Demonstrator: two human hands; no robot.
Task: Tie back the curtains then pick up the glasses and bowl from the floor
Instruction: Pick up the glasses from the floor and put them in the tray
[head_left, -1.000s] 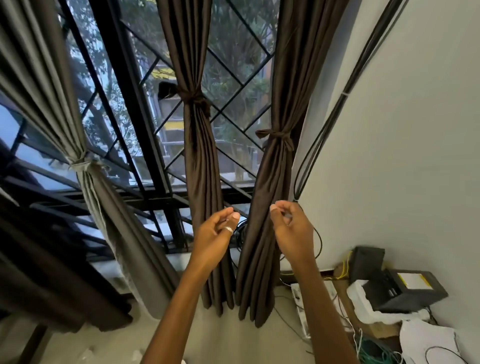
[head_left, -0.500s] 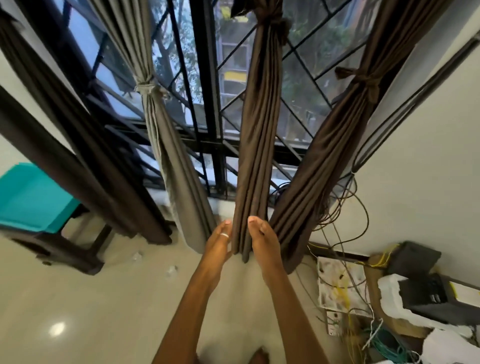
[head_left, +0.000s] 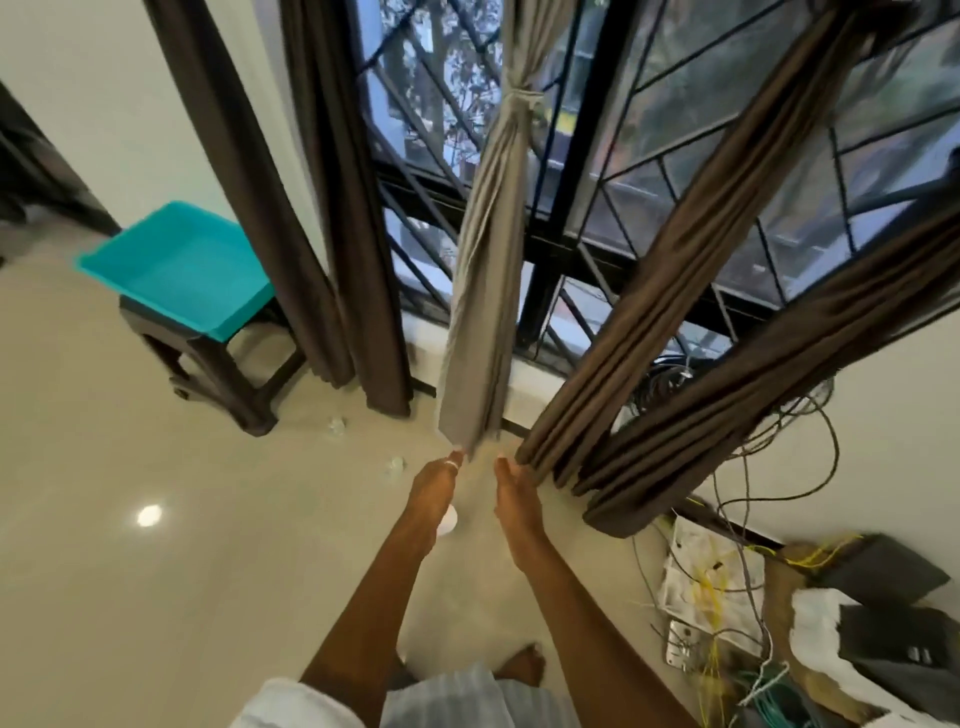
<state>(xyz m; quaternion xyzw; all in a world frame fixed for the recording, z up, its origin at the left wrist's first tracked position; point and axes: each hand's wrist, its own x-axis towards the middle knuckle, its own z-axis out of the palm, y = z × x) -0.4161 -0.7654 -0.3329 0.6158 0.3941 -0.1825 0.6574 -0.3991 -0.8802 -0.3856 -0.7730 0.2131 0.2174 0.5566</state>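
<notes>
A grey curtain (head_left: 493, 249), tied at its middle, hangs in front of the window. To its right hang two brown curtains (head_left: 691, 280), gathered into bundles. My left hand (head_left: 434, 493), a ring on one finger, and my right hand (head_left: 514, 493) reach down side by side below the curtain ends, fingers straight, holding nothing. Two small clear glasses (head_left: 336, 425) (head_left: 395, 466) stand on the floor left of my left hand. A white round object, perhaps the bowl (head_left: 448, 521), shows partly behind my left wrist.
A teal tray (head_left: 176, 265) rests on a dark stool (head_left: 218, 364) at the left. Two more dark curtains (head_left: 311, 208) hang beside it. Tangled cables (head_left: 753, 467), white boards and dark boxes (head_left: 883, 623) crowd the right wall. My bare foot (head_left: 522, 667) is on the beige floor.
My view has tilted down and swung left, from window to floor. Both hands have let go of the brown curtain and dropped toward the floor; the glasses have come into view.
</notes>
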